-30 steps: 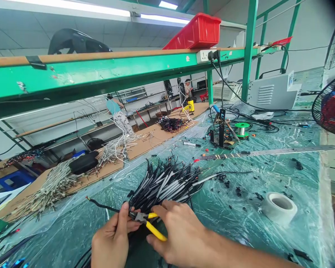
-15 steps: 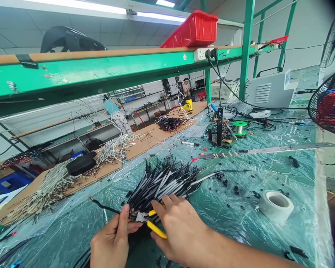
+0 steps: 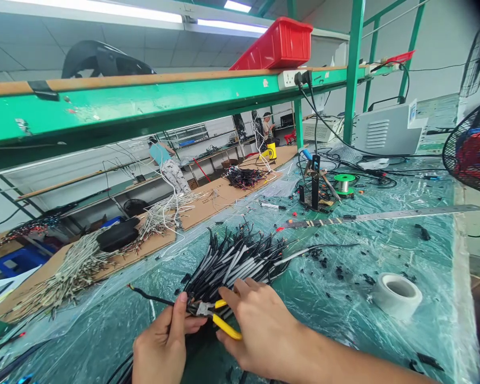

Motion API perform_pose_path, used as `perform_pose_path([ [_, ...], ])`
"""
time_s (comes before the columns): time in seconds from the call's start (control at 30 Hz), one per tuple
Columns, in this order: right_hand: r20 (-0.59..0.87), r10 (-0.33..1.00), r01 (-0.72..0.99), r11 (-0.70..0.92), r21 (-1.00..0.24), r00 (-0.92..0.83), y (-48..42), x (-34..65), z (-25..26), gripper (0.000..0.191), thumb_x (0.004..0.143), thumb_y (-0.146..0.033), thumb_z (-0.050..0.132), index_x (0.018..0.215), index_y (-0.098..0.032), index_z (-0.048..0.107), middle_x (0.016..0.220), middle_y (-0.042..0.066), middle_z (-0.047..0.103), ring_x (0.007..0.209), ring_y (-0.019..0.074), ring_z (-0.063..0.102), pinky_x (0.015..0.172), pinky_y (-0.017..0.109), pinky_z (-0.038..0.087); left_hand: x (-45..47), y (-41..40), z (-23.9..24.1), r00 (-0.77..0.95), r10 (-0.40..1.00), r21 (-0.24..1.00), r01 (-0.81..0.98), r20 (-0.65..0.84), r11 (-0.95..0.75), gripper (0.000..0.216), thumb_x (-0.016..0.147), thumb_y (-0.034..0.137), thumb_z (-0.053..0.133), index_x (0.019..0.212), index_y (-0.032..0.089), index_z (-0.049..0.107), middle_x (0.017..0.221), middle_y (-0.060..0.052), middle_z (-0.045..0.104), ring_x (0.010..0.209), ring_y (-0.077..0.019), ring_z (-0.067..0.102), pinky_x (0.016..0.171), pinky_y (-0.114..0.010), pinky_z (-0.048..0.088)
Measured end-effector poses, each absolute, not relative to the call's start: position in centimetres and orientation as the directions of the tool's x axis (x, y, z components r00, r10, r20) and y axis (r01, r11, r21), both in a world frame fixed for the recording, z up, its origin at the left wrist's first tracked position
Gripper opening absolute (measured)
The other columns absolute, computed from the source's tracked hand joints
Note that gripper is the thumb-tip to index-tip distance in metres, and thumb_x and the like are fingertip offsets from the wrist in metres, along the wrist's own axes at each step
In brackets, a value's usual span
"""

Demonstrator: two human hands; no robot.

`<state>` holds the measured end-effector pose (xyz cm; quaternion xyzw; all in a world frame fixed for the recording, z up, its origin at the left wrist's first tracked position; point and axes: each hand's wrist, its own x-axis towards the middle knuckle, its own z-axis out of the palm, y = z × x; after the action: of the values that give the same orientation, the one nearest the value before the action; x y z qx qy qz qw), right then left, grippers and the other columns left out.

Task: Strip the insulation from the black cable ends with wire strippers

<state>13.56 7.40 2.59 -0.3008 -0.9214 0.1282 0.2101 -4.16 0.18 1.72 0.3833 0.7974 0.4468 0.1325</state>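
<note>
Between thumb and fingers my left hand (image 3: 164,336) pinches a black cable (image 3: 154,297), whose stripped end points to the left. My right hand (image 3: 260,325) is closed round the yellow handles of a pair of cutting pliers (image 3: 227,326). The pliers' jaws meet the cable right beside my left fingertips; whether they bite into it is hidden. Just behind both hands lies a thick bundle of black and grey cables (image 3: 236,256) on the plastic-covered bench. More black cables show under my left wrist.
To the right stand a roll of white tape (image 3: 398,296) and a steel ruler (image 3: 384,214). Farther back are a green solder spool (image 3: 344,184), a black stand (image 3: 315,184) and a fan (image 3: 472,144). Pale wires (image 3: 76,261) lie on cardboard at left. A green shelf (image 3: 164,101) crosses above.
Both hands, with the cable and pliers, appear shifted very slightly right, along with a small shift of the whole view. The grip of each hand looks the same.
</note>
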Motion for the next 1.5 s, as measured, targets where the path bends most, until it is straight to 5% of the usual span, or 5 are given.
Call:
perform_pose_path([
  [0.47,0.304,0.58,0.493,0.81,-0.318,-0.756,7.6,13.7,2.6,0.044,0.08,-0.04,0.059,0.115,-0.014,0.06,0.097,0.013,0.065,0.088,0.0301,0.062,0.075,0.041,0.05,-3.0,0.2,2.0,-0.674,0.716,0.831,0.494,0.18,0.257,0.049,0.071,0.068,0.056,0.063,0.022,0.071,0.056,-0.004,0.074,0.056,-0.0241,0.069,0.064,-0.032,0.055],
  [0.93,0.193,0.621,0.465,0.726,-0.506,-0.759,7.2,13.5,2.5,0.032,0.081,-0.044,0.056,0.098,-0.019,0.066,0.086,0.007,0.07,0.078,0.0267,0.067,0.069,0.034,0.05,-3.8,0.4,1.9,-0.679,0.727,0.896,0.381,0.104,0.228,0.054,0.067,0.069,0.061,0.071,0.018,0.074,0.069,-0.008,0.079,0.06,-0.026,0.073,0.06,-0.032,0.061],
  [1.17,0.212,0.66,0.501,0.708,-0.498,-0.721,6.4,13.1,2.2,0.036,0.079,-0.041,0.058,0.105,-0.016,0.064,0.096,0.011,0.069,0.088,0.0297,0.065,0.071,0.036,0.048,-3.9,0.5,1.5,-0.684,0.716,0.873,0.426,0.138,0.238,0.046,0.068,0.064,0.062,0.073,0.02,0.076,0.072,-0.008,0.079,0.065,-0.0263,0.074,0.066,-0.031,0.061],
  [1.37,0.059,0.631,0.379,0.536,-0.755,-0.774,7.3,12.9,2.0,0.03,0.081,-0.047,0.057,0.069,-0.019,0.061,0.056,-0.001,0.056,0.055,0.0141,0.054,0.049,0.023,0.034,-3.9,0.3,1.6,-0.695,0.703,0.875,0.427,0.155,0.229,0.046,0.072,0.062,0.06,0.078,0.02,0.077,0.078,-0.007,0.08,0.069,-0.0251,0.075,0.067,-0.028,0.061],
  [1.5,-0.183,0.493,0.253,0.08,-0.964,-0.851,7.9,12.1,1.8,0.023,0.082,-0.042,0.056,0.085,-0.02,0.06,0.06,-0.004,0.054,0.043,0.0094,0.044,0.042,0.02,0.037,-3.8,0.2,1.8,-0.705,0.694,0.904,0.38,0.148,0.194,0.044,0.074,0.059,0.06,0.084,0.019,0.076,0.083,-0.007,0.08,0.073,-0.0258,0.075,0.068,-0.029,0.061],
])
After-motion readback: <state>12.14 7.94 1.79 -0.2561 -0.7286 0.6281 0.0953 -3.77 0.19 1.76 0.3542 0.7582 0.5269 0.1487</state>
